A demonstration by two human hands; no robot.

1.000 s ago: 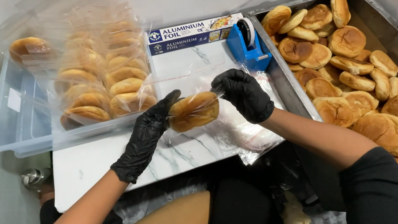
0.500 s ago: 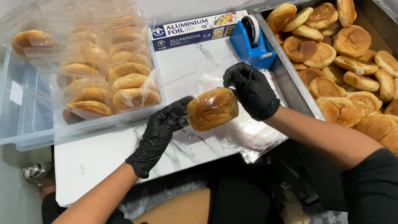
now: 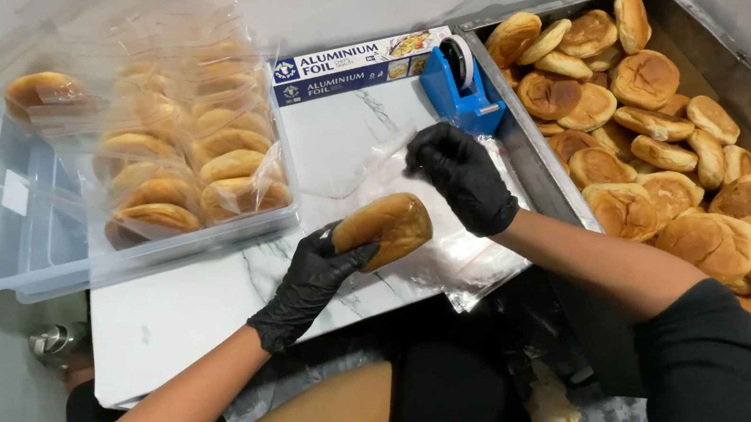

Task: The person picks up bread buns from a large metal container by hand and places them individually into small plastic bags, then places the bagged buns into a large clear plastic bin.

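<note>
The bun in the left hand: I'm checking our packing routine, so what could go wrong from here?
The bun sits on the left hand's fingertips only, so it might roll off onto the marble board. The right hand pinches a thin clear bag by one edge; it may slip or stay closed. The tape dispenser stands close behind that hand and could be knocked.

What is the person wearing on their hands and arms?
Both hands wear thin, shiny black gloves that end at the wrist: the left hand and the right hand. The forearms are bare. The right arm has a dark sleeve pushed up near the elbow. No sleeve shows on the left arm in this view.
</note>
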